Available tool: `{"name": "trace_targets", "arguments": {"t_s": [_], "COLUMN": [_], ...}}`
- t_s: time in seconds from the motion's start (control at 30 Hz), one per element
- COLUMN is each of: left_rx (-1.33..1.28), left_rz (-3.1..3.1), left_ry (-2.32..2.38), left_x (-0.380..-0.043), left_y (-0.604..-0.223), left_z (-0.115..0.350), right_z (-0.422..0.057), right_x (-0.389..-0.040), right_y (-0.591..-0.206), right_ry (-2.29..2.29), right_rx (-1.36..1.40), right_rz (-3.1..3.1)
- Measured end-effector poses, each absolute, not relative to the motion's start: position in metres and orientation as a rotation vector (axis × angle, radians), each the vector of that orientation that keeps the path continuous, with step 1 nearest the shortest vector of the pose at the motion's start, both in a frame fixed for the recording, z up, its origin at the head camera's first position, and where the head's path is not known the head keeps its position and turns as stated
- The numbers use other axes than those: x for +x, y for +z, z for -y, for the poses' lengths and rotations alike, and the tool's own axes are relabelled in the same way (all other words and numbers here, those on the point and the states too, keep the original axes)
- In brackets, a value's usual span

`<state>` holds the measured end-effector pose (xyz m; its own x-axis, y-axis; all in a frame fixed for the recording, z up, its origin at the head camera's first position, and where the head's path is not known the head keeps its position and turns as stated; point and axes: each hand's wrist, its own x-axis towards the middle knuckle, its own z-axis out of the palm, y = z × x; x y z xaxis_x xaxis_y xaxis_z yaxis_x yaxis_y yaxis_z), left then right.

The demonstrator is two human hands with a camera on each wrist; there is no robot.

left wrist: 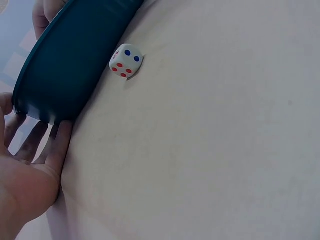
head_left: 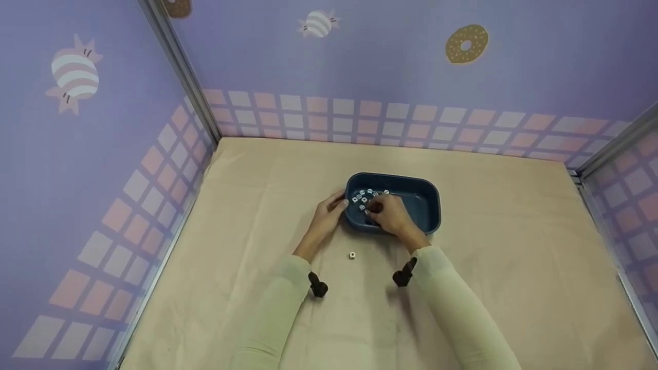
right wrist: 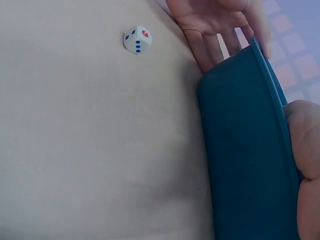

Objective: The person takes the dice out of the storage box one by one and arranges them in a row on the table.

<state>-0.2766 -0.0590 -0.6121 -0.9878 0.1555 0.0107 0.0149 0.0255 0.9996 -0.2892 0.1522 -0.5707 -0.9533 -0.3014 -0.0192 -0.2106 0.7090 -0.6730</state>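
Note:
A dark blue rectangular box (head_left: pixel 429 203) sits on the cloth, with several white dice (head_left: pixel 364 200) gathered in its left half. My left hand (head_left: pixel 327 216) grips the box's left end, thumb at the rim and fingers against the outer wall (left wrist: pixel 55 90). Over the near rim, my right hand (head_left: pixel 393 215) reaches inside among the dice, fingers pointing down. Its fingertips are hidden, so whether it pinches a die cannot be seen. On the cloth in front of the box lies a single die (head_left: pixel 352 255), with blue and red dots in both wrist views.
Beige cloth (head_left: pixel 288 174) covers the tabletop. Purple patterned panels (head_left: pixel 370 67) stand at the back and both sides, joined by metal posts (head_left: pixel 180 67). Dark wrist devices (head_left: pixel 318 285) hang by each sleeve.

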Motion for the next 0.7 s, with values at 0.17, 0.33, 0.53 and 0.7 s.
{"name": "trace_targets", "arguments": {"t_s": [0.17,0.33,0.53,0.7], "left_rx": [0.18,0.187,0.188,0.204], "left_rz": [-2.184,-2.132,-2.119,-2.129], "left_ry": [2.106,2.137,2.133,2.124], "left_x": [-0.2779,-0.2772,-0.2772,-0.277], "left_y": [-0.6119,-0.6128,-0.6132,-0.6132], "left_z": [0.0588,0.0599,0.06,0.0605], "right_z": [-0.1536,-0.1547,-0.1561,-0.155], "right_x": [-0.2908,-0.2901,-0.2896,-0.2902], "right_y": [-0.57,-0.5705,-0.5702,-0.5697], "right_ry": [-1.071,-1.093,-1.102,-1.104], "right_rx": [-0.406,-0.397,-0.324,-0.303], "right_rz": [-2.751,-2.747,-2.715,-2.714]}}
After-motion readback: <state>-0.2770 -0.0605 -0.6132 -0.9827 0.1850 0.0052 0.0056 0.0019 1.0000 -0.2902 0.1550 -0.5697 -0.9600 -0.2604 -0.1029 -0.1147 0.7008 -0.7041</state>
